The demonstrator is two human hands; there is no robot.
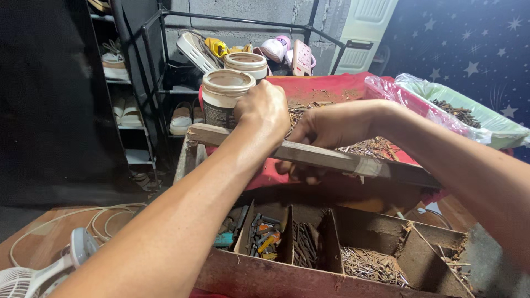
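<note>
Both up top, left hand (269, 108) by jar (225, 95), right hand (326, 128) on nails (375, 148)

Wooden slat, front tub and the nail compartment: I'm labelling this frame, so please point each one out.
wooden slat (326, 157): head view, on its bare top face between the hands.
front tub (221, 102): head view, on its side wall.
nail compartment (370, 265): head view, on the nails inside the tray.
</note>
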